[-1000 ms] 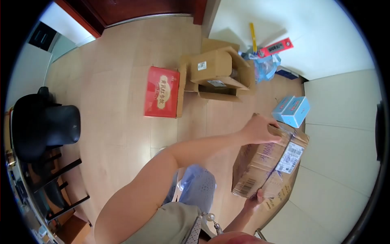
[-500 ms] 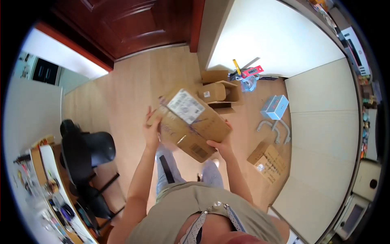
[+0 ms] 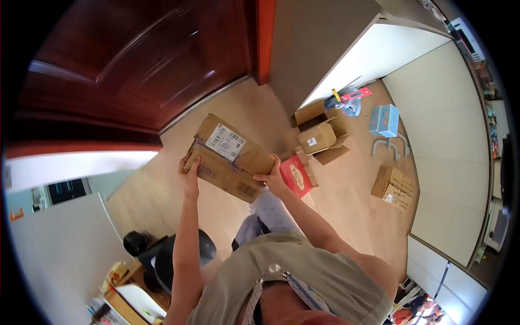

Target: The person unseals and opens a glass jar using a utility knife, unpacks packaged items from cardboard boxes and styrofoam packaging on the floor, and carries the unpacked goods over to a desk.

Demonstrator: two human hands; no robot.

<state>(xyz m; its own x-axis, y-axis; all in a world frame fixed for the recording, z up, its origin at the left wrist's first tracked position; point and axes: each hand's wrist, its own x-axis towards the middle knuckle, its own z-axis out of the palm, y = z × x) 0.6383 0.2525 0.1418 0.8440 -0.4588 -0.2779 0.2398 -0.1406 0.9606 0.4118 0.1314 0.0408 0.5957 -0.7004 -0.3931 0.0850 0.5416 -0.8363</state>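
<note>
A closed cardboard box (image 3: pixel 230 172) with a white shipping label and purple markings is held up in front of my body, tilted. My left hand (image 3: pixel 190 167) grips its left end, thumb on top. At the right end, my right hand (image 3: pixel 273 176) holds it with the thumb on the top face and the fingers round the edge. Beyond my right hand a red box (image 3: pixel 297 176) lies on the floor, partly hidden by my right arm. Past it stands an open cardboard box (image 3: pixel 338 130) with a smaller carton (image 3: pixel 317 138) in it.
A dark red door (image 3: pixel 141 65) is at the upper left. Light blue boxes (image 3: pixel 385 121), grey curved handles (image 3: pixel 389 147) and another carton (image 3: pixel 395 187) line the cabinets (image 3: pixel 455 141) on the right. A black chair (image 3: pixel 165 257) stands at the lower left.
The held box has come up from the floor at the right to in front of my body, both hands on it. The view has turned toward the door.
</note>
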